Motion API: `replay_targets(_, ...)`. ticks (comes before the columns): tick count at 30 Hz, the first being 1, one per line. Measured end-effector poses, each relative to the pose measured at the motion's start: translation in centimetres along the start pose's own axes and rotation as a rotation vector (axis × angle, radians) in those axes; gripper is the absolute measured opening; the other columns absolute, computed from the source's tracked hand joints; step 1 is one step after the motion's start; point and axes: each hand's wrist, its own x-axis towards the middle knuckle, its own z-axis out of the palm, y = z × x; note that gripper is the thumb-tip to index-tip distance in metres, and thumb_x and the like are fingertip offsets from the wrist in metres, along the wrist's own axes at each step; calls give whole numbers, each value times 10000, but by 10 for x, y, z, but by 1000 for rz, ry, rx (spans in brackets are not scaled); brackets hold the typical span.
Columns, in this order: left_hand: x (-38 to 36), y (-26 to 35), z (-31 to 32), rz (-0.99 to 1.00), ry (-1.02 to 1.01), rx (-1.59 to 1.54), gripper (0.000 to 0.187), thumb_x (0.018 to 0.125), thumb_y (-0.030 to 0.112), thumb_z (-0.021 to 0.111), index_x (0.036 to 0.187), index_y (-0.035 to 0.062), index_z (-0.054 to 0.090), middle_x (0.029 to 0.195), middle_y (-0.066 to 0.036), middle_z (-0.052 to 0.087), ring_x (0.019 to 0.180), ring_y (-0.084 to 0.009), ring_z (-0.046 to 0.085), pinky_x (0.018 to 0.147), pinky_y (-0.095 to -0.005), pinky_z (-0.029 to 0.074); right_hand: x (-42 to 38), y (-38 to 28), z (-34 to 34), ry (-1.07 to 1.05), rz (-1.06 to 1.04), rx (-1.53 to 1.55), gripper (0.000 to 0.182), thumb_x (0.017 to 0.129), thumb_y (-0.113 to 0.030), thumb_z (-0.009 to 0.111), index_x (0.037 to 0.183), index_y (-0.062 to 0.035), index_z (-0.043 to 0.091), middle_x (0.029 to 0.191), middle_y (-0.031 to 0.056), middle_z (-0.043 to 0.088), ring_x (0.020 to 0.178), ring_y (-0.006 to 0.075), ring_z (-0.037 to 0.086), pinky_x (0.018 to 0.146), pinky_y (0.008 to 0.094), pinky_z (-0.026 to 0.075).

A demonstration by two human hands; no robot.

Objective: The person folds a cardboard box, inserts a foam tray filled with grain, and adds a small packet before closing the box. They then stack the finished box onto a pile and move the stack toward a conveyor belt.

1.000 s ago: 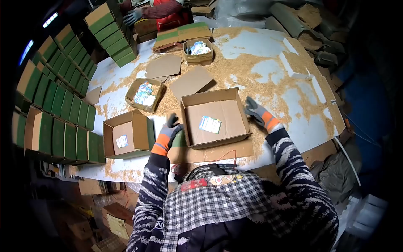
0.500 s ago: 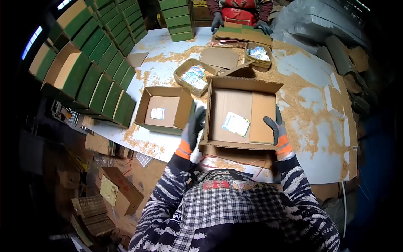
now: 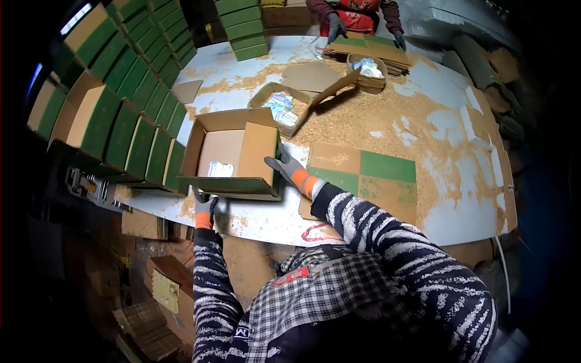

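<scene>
An open cardboard box [image 3: 257, 151] with a printed card [image 3: 220, 169] inside is on the left of the table, between my gloved hands. My right hand [image 3: 284, 164] grips its right wall, thumb toward the near corner. My left hand [image 3: 205, 204] holds the near left bottom edge, its fingers partly hidden under the box. Right of the box, a flat green and brown cardboard piece [image 3: 387, 190] lies on the table. Behind the box stands a basket [image 3: 290, 128] of printed packets.
Stacks of green boxes [image 3: 103, 121] rise at the left. A second packet basket [image 3: 370, 81] and a raised cardboard flap [image 3: 333, 89] are farther back. Across the table [image 3: 448, 218], a person's gloved hands [image 3: 336, 27] touch stacked flat cardboard [image 3: 369, 47]. Sawdust-like bits cover parts of the surface.
Both hands and the larger box have moved left, to where the smaller box was visible. Flat cardboard now shows where the larger box was. The other person's hands and cardboard have shifted slightly.
</scene>
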Motion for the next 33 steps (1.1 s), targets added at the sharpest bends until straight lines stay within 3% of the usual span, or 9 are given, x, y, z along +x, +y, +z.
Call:
replay_targets(2,-35,61,34,-369,509,-220,821,876,-10,617,1522,149,136,1316,-112,508,931,-206,612,732,-313,544,-34,-42,-64,-324,79,-314,955,778,-618,671,1496,-120,284,1465,237,381,1336,347,406,1078,353,350)
replay_targets(4,-71,13,22,-196,653,-187,699,912,1,581,1503,123,228,1265,-96,537,910,-200,600,765,-302,539,-86,-36,-120,-162,-164,-823,1032,701,-600,727,1502,-158,251,1506,232,292,1378,430,295,1124,478,260)
replay_targets(8,-174,31,117,-272,-213,-43,451,927,34,554,1370,59,477,1190,-89,621,1012,-196,615,894,-296,492,-212,-24,-223,-243,109,-1563,1200,560,-567,803,1510,-119,223,1530,229,208,1401,459,190,1111,583,177)
replay_targets(10,-185,91,174,-120,-571,197,435,887,57,618,1312,40,531,1191,-119,637,1077,-208,616,947,-308,466,-269,29,-250,-316,14,-1651,997,710,-472,743,1508,-144,242,1543,202,212,1390,449,235,1094,560,255)
replay_targets(15,-144,219,301,668,-912,610,573,812,257,725,1325,94,528,1254,-139,580,1157,-321,540,1009,-401,416,-291,-40,-278,-412,-112,-1437,695,838,-385,639,1445,-175,376,1485,120,386,1340,340,393,1071,431,359)
replay_targets(18,-113,276,356,994,-982,898,587,769,331,746,1287,140,547,1197,-131,591,1072,-336,555,940,-405,441,-268,-142,-302,-61,-288,-1387,357,928,-352,520,1248,-206,577,1032,68,683,875,271,664,735,370,527)
replay_targets(20,-92,289,394,911,-895,958,421,814,284,683,1192,127,585,1116,-114,617,1010,-312,581,894,-404,460,-250,-178,-319,3,-233,-1457,408,923,-390,528,1283,-201,565,986,66,688,829,280,659,718,389,508)
replay_targets(25,-81,263,435,764,-986,1174,516,903,510,538,1150,59,581,1120,-188,625,1046,-358,596,901,-424,466,-230,-122,-323,354,-340,-1544,597,887,-397,559,1402,-133,414,1476,90,391,1378,290,320,1147,436,205)
replay_targets(33,-47,290,426,468,-1368,1120,415,888,352,598,1183,60,599,1120,-206,647,1041,-357,614,891,-412,478,-293,-145,-333,247,-834,-988,162,742,-278,682,853,-160,672,838,21,636,827,251,597,787,397,457)
